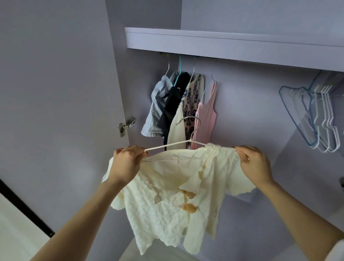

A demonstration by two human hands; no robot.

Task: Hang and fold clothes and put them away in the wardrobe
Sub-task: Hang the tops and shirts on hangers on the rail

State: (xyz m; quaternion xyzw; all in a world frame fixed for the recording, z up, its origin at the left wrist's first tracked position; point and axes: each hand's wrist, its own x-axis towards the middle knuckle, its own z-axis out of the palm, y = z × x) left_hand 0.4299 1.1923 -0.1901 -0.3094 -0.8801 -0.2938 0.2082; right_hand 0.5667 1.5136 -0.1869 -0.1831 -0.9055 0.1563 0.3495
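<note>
Cream blouse (170, 199) on my head cam is crinkly, short-sleeved, scalloped along the hems, with tan shell-like buttons, half slipped onto a white hanger (178, 144) held up in front of the open wardrobe (230, 46). My left hand (126, 164) pinches the hanger's end and collar, and my right hand (254, 163) has its fingers curled round the other shoulder. Behind it hang clothes (180, 103) and empty hangers (321, 115).

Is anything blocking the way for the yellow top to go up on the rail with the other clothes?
Nothing visible blocks it. The cream button-up top on its white hanger, held by the left hand and right hand, sits below a bare stretch of rail between the pink camisole and the empty wire hangers.
</note>
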